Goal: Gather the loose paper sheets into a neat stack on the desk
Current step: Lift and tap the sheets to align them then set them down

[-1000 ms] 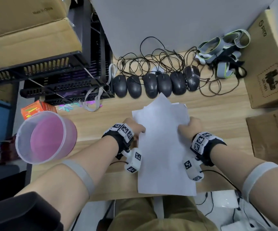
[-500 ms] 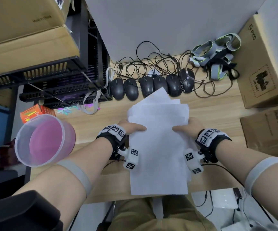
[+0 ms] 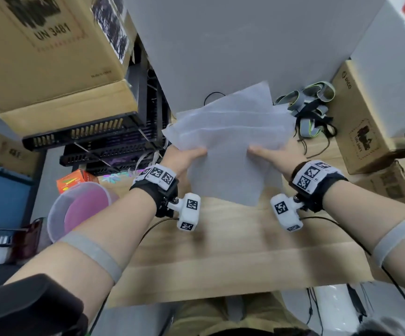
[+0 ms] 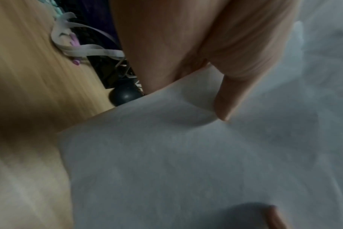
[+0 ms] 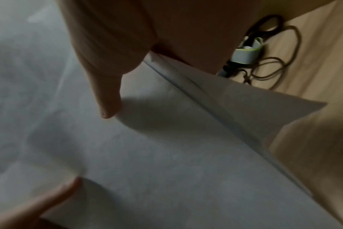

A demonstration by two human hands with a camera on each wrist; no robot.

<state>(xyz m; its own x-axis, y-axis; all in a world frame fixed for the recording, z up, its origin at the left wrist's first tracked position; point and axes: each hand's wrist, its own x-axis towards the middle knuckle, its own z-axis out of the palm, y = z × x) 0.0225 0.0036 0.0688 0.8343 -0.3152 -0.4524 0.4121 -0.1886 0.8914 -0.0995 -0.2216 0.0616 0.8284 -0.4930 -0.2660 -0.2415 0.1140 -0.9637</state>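
Note:
Several white paper sheets (image 3: 230,141) are lifted off the wooden desk (image 3: 233,251) and tilted up toward the wall, their top edges fanned out unevenly. My left hand (image 3: 186,154) grips the bundle's left edge, thumb on top. My right hand (image 3: 267,154) grips the right edge the same way. In the left wrist view the thumb (image 4: 225,99) presses into the sheets (image 4: 186,155), fingers hidden beneath. The right wrist view shows the thumb (image 5: 108,99) on the sheets (image 5: 166,147), with staggered edges at the right.
Black crates (image 3: 94,139) and cardboard boxes (image 3: 51,57) stand at the left, more boxes (image 3: 364,127) at the right. Grey-green straps and cables (image 3: 310,110) lie behind the papers. A clear tub with a pink inside (image 3: 80,209) sits at the desk's left edge.
The sheets lay flat on the desk under both hands; now both hands have raised them off the desk and tipped them up, hiding the row of mice behind.

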